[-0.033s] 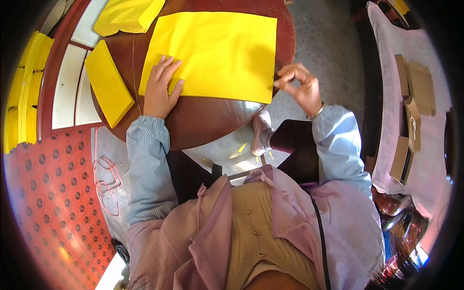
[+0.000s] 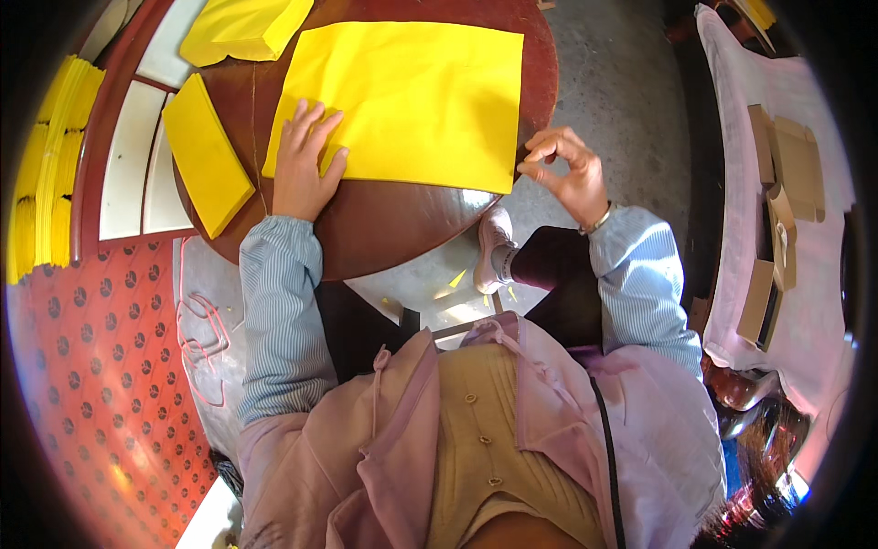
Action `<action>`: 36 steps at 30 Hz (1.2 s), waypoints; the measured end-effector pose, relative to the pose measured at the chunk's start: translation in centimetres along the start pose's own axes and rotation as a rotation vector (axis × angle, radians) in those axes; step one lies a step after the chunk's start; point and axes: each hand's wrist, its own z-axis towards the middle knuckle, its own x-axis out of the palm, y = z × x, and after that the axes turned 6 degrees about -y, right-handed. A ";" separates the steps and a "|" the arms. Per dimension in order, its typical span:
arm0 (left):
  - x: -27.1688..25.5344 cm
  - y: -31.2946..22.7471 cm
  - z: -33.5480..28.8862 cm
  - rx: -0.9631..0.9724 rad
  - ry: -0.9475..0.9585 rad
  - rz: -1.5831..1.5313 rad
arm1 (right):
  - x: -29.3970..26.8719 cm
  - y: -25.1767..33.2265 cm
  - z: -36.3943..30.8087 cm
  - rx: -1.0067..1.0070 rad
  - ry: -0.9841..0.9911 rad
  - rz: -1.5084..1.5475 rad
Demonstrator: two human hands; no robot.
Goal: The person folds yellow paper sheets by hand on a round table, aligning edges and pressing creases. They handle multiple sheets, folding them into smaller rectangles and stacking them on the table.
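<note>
A wide yellow sheet (image 2: 412, 101), perhaps a stack of sheets, lies flat on a round dark red table (image 2: 384, 229). My left hand (image 2: 309, 160) rests on its near left corner, palm down with fingers spread. At the sheet's right edge, close to the near right corner, is my right hand (image 2: 569, 169), thumb and forefinger pinched together. I cannot make out what is between those fingertips, or whether they touch the sheet's edge. A folded yellow stack (image 2: 208, 156) lies left of my left hand.
Another yellow bundle (image 2: 242, 32) sits at the table's far left. Yellow stacks (image 2: 46, 174) stand at the far left rim. Open brown cardboard boxes (image 2: 796, 165) rest on a pink cloth (image 2: 732, 229) to the right. Small yellow scraps (image 2: 457, 278) lie on the floor below the table.
My right hand has shifted slightly toward me along the sheet's right edge, still pinched. My left hand stays flat on the sheet.
</note>
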 end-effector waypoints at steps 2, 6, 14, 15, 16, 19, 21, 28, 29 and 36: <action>0.1 -3.3 0.4 -0.047 -0.195 -0.147 | 0.1 0.3 -1.1 -0.074 0.015 -0.050; 3.7 -13.3 0.3 -0.153 -0.302 -0.588 | 0.8 -0.4 -1.1 -0.249 0.068 -0.131; 6.9 -18.1 -0.9 -0.280 -0.201 -0.600 | 0.9 -1.3 -0.5 -0.388 0.171 -0.108; 6.7 -17.9 -1.2 -0.281 -0.172 -0.602 | 1.0 -1.3 -0.5 -0.382 0.190 -0.116; 6.5 -17.7 -1.4 -0.296 -0.174 -0.618 | 1.0 -1.4 -0.4 -0.385 0.202 -0.111; 6.3 -17.4 -2.0 -0.319 -0.158 -0.657 | 1.1 -1.3 -0.2 -0.387 0.230 -0.096; 6.1 -17.1 -2.2 -0.317 -0.182 -0.666 | 1.1 -1.3 0.0 -0.378 0.249 -0.074; 5.9 -15.9 -2.6 -0.299 -0.122 -0.764 | 1.5 -1.4 0.4 -0.253 0.224 0.076; 5.9 -15.7 -2.6 -0.273 -0.113 -0.743 | 1.6 -1.5 0.5 -0.216 0.211 0.109; 5.9 -15.8 -2.5 -0.246 -0.104 -0.682 | 1.9 -1.4 0.7 -0.138 0.202 0.136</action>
